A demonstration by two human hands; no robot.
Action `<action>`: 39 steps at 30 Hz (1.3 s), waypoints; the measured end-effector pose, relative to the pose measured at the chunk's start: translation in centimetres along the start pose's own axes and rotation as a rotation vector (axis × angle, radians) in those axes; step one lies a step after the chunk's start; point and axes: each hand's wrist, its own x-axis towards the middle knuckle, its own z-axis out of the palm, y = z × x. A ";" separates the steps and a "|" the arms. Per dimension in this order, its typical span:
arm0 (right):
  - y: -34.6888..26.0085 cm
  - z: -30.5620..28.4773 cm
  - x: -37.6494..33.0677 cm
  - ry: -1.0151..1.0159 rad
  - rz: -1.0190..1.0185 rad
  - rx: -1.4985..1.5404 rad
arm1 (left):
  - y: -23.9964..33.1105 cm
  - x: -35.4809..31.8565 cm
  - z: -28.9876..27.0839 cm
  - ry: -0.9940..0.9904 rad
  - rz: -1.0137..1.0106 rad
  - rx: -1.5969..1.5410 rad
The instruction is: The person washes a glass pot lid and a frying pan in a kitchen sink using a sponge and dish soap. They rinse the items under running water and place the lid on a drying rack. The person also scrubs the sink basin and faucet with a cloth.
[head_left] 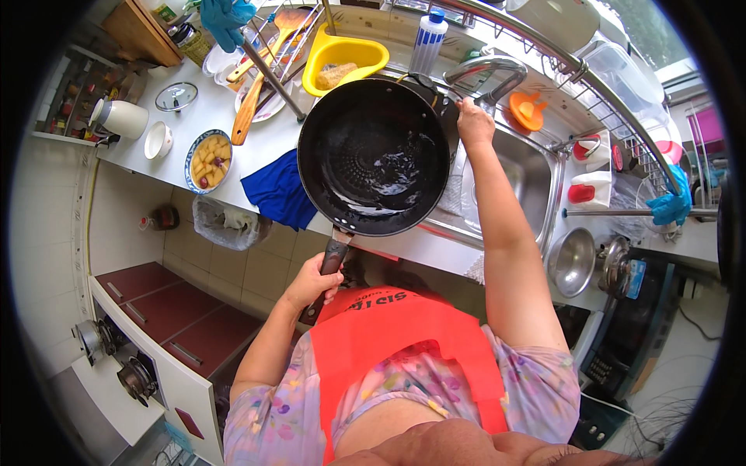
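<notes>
My left hand [312, 281] is wrapped round the dark handle [334, 256] of a large black wok [373, 155]. The wok is tilted so its wet, shiny inside shows, and it covers part of the steel sink [517, 182]. At the wok's right rim my right hand [475, 124] is closed, next to a dark piece and just under the end of the curved faucet [501, 70]. What its fingers grip is hidden. A blue cloth [280, 190] hangs over the counter edge left of the wok.
Behind the wok stand a yellow sink caddy [365, 54] and a clear bottle with a blue cap [427, 46]. To the left are a bowl of cut pieces in liquid [208, 161] and a wooden spatula [247, 113]. Metal bowls [572, 262] sit at right.
</notes>
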 end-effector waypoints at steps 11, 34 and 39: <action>2.0 -2.2 -15.7 -0.054 0.119 0.530 | 3.2 0.8 2.4 0.162 0.074 0.261; 2.8 0.5 -24.5 -0.068 0.083 0.464 | 3.2 4.1 1.2 0.609 0.436 1.203; 2.9 0.7 -24.6 -0.095 0.089 0.457 | 4.7 3.4 2.1 0.608 0.276 1.159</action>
